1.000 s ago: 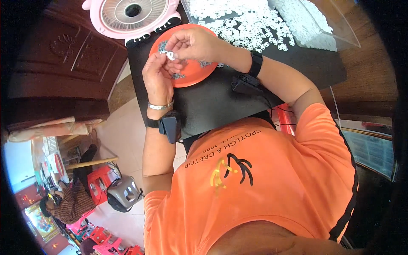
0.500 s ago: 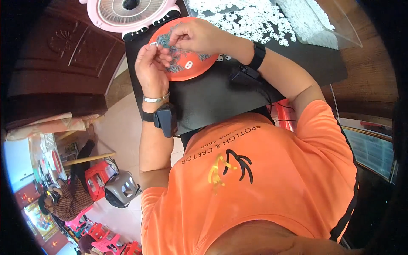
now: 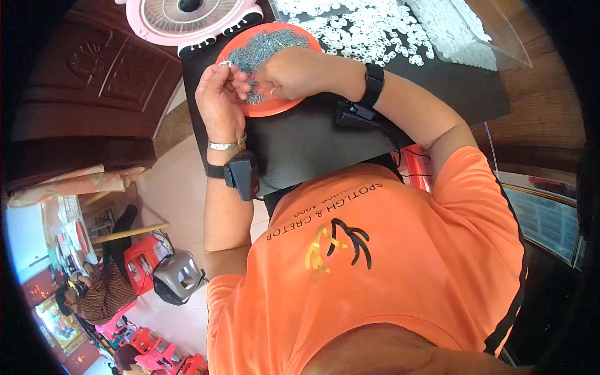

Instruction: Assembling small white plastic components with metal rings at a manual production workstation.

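A small white plastic piece (image 3: 225, 63) is pinched at the fingertips of my left hand (image 3: 220, 97), over the left rim of a round orange tray (image 3: 275, 109). Heaped in that tray are many small grey screws or nails (image 3: 262, 49). My right hand (image 3: 297, 72) is low over the tray's right part, its fingers curled down. A sliver of another white piece (image 3: 272, 91) shows by its fingertips; whether they grip it is hidden.
Loose white plastic pieces (image 3: 381, 31) cover the black table (image 3: 300, 140) at the far right, beside a clear bin (image 3: 459, 37) full of them. A pink fan (image 3: 190, 22) stands at the far left. Behind my left arm are stools and a seated person (image 3: 106, 290).
My right hand has moved down and nearer, away from my left fingertips, covering most of the white piece lying in the tray. The left hand keeps its pinch, nearly still.
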The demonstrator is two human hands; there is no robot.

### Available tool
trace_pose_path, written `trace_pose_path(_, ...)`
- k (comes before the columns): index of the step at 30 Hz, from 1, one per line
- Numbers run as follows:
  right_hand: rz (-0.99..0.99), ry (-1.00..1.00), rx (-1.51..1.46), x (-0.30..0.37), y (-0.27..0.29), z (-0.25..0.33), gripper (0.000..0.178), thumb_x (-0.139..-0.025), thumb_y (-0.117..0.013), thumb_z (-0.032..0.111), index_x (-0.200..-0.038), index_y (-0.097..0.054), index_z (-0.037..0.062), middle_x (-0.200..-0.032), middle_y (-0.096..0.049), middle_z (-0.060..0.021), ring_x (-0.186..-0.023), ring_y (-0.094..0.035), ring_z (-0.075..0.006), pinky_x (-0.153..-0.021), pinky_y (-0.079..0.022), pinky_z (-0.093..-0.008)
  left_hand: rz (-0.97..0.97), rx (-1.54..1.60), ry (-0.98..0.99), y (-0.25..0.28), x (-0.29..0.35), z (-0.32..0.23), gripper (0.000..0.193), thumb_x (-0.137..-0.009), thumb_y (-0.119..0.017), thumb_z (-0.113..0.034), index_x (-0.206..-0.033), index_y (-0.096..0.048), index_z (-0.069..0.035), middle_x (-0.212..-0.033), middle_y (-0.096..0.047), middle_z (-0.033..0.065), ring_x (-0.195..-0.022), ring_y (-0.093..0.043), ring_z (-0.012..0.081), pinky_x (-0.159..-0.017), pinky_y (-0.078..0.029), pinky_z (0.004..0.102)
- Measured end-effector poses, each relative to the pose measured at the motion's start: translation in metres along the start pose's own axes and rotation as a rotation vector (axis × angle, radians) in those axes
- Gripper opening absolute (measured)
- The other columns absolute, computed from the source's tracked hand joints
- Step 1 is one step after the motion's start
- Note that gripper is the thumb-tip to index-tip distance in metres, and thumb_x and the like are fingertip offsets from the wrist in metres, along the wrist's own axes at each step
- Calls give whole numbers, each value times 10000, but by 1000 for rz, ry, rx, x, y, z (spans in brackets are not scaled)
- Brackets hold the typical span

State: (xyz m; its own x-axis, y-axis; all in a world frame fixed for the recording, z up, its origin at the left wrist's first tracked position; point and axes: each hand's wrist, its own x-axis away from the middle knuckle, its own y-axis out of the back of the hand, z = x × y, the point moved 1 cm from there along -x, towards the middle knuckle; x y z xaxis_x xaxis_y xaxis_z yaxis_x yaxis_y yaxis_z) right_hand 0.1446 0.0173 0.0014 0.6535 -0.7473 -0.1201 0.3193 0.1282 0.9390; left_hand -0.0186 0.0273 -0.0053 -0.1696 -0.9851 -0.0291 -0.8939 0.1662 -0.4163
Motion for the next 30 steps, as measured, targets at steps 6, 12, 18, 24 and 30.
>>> trace_pose_path(6,-140,-15,-356,-4,2,-15,156,-752,-616,115,-898,-625,59,-766,-611,-67,-646,-579,-197,-589,-455,-326,23,-8,-7,1,1,1,148,-886,-470,-129,-797,-521,-23,-677,-593,84,-511,-540,129,-459,-393,212)
trace_pose_path(12,-271,-176,-987,-9,7,-19,191,-840,-604,162,-999,-634,61,-808,-628,-1,-674,-569,-54,-600,-462,-192,129,-17,72,-6,5,1,162,-909,-411,-120,-834,-502,-10,-687,-597,106,-526,-568,168,-477,-435,234)
trace_pose_path(18,-236,-260,-1110,-6,8,-15,207,-846,-599,162,-1015,-629,46,-820,-638,-26,-685,-592,-63,-611,-480,-200,188,102,61,-4,3,4,167,-911,-400,-124,-842,-497,-7,-706,-595,120,-555,-575,186,-512,-461,257)
trace_pose_path(24,-293,-164,-1233,-10,4,-19,225,-847,-606,173,-1022,-626,35,-847,-636,-32,-730,-594,-68,-642,-485,-209,227,138,75,2,1,4,211,-921,-425,-202,-839,-506,-25,-719,-589,98,-605,-562,175,-576,-460,267)
trace_pose_path(30,-294,-187,-1139,-8,4,-15,235,-848,-607,180,-1030,-627,31,-835,-634,-25,-706,-586,-69,-640,-486,-212,196,160,64,-4,3,4,180,-915,-414,-155,-833,-502,-22,-695,-587,100,-564,-562,181,-543,-468,268)
